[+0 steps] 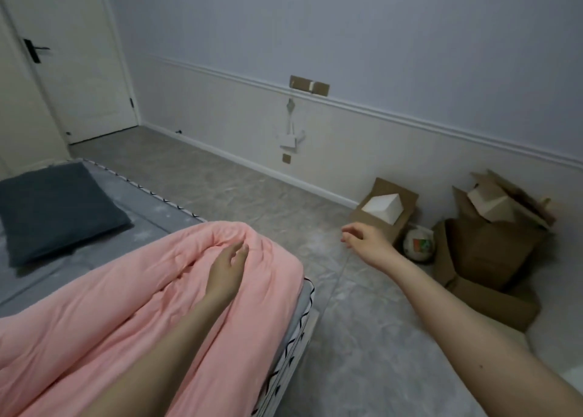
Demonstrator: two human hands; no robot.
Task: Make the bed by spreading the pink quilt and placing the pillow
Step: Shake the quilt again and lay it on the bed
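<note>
The fingers of the left hand lie nearly straight and loosely spread over the bunched end of the pink quilt. They seem to rest on the fabric without gripping any of it, though actual contact is hard to confirm. The right hand hangs in the air out over the floor, beside the bed, its fingers relaxed and slightly curled, holding nothing.

The quilt is a long, rumpled roll. Its long axis runs from the near-left corner of the view up to a rounded end right under the left fingertips, at the bed's corner. The bare grey mattress stretches away to the left of that roll, so spreading probably means pulling the fabric leftward and away. The left hand is plainly nearer; the right must cross back over the bed edge to help.

The dark pillow lies flat farther up the mattress, well apart from both hands.
</note>
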